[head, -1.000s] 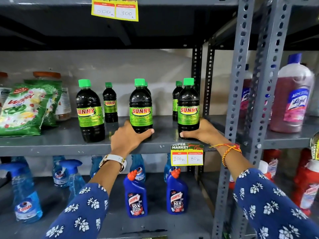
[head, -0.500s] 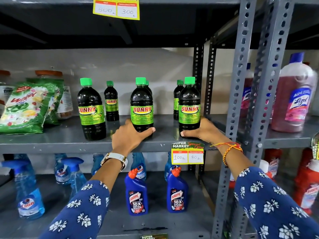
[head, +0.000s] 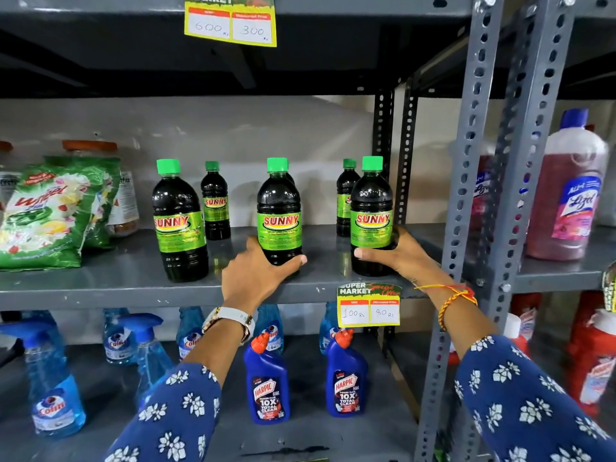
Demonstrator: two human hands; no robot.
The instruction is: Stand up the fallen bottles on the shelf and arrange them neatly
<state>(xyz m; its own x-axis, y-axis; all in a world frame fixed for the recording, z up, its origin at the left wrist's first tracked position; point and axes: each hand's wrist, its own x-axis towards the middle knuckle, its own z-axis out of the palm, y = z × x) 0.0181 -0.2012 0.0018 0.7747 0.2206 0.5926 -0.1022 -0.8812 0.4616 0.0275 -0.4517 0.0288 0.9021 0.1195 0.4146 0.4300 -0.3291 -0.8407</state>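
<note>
Now squaring up the front row.
I cup the middle bottle (head: 279, 215) with my left hand (head: 256, 278), the right bottle (head: 371, 218) with my right hand (head: 396, 258), fingers wrapped round their bases mid-frame, to align them.

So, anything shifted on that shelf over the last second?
Hardly anything. The left hand still cups the base of the middle Sunny bottle and the right hand the right-hand bottle; neither visibly slid. All the Sunny bottles stay upright, the left front bottle untouched.
</note>
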